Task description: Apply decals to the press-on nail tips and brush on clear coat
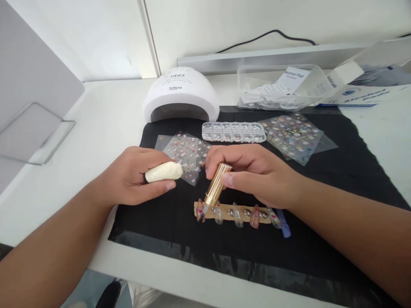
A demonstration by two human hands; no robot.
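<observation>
The left hand (135, 177) has its fingers wrapped around a cream bottle (163, 172), held sideways over the black mat (321, 188). The right hand (253, 173) pinches a gold brush cap (218, 184) between thumb and fingers. Its tip touches a fake nail on the strip of nails (237, 212) (they sit in a row on tan tape). Sticker sheets (186, 152), a bead box (233, 131) and a white nail lamp (180, 96) lie behind on the worktop (105, 119).

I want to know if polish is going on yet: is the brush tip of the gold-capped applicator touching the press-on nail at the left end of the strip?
Cannot tell. In the head view the gold-capped applicator in the right hand ends right over the leftmost nail, but contact is too small to see.
</observation>
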